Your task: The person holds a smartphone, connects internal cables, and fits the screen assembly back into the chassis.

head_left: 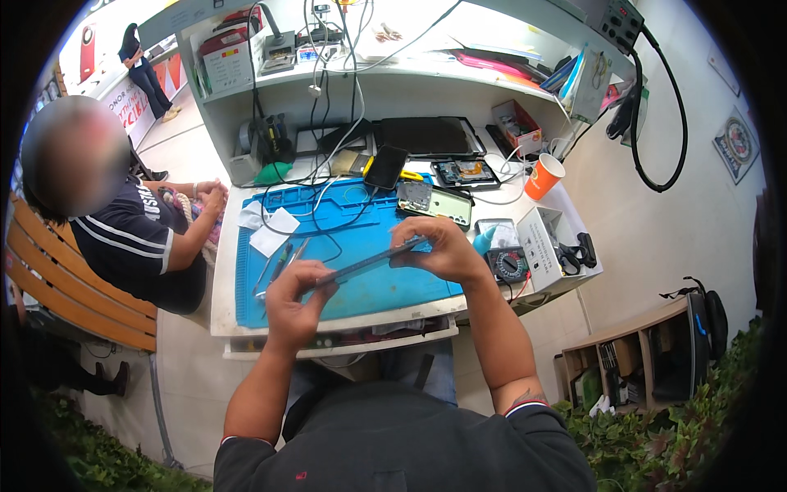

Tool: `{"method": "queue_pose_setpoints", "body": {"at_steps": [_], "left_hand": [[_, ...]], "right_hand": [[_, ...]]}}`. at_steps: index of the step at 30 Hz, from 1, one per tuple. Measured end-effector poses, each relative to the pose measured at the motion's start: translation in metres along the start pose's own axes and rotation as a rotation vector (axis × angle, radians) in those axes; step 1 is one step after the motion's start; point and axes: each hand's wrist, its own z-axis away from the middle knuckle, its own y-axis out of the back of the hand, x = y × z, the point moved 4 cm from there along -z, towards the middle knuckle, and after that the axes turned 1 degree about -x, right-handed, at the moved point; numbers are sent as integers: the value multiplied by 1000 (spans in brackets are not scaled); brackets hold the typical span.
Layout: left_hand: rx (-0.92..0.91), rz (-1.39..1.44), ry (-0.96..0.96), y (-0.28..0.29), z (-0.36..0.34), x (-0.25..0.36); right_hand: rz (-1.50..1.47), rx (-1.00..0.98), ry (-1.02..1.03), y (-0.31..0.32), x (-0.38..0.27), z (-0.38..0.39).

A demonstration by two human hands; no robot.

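Note:
My left hand [299, 299] and my right hand [434, 250] grip opposite ends of a thin dark slab, seemingly a phone [367, 265], held tilted and nearly edge-on above the blue mat [369, 299]. Beneath and beside my left hand lie slim tools [283, 258] and white squares of paper or cloth [275, 232]. Behind my hands are a phone with a light green frame [447, 211] and a black phone [386, 166]. A multimeter [508, 264] sits right of my right hand.
An orange cup [543, 176] and a white box [543, 246] stand at the desk's right. Cables hang from the shelf [393, 82]. A person [139, 225] sits at the left near a wooden bench [90, 303]; another stands farther back. A low cubby unit [631, 361] is at the right.

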Motion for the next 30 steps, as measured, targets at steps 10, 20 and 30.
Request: {"method": "queue_pose_setpoints", "body": {"at_steps": [10, 20, 30], "left_hand": [[42, 171, 329, 6, 0, -16], [188, 457, 485, 8, 3, -52], [296, 514, 475, 7, 11, -51]], "right_hand": [[-567, 18, -317, -16, 45, 4], [-988, 190, -473, -38, 67, -15], [-1112, 242, -370, -56, 76, -21]]}}
